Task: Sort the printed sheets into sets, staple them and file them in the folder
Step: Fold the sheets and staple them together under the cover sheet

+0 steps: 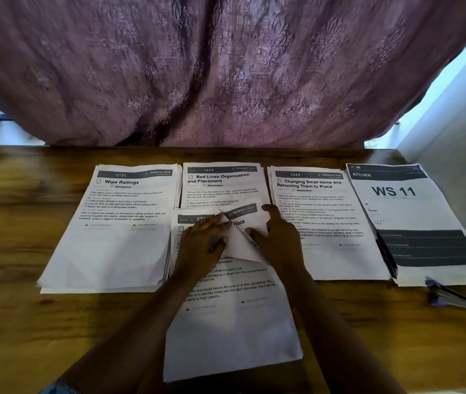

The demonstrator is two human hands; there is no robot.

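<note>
Head view: a white printed sheet [232,322] tops the middle stack on a brown wooden table [55,322] — its upper right corner is folded over, pinched by the left hand [203,243] and right hand [280,237].

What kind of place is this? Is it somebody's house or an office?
Probably a room at home, used as a desk. A wooden table stands against a purple patterned curtain with daylight at its edges. On the table lie stacks of printed sheets and a stapler.
</note>
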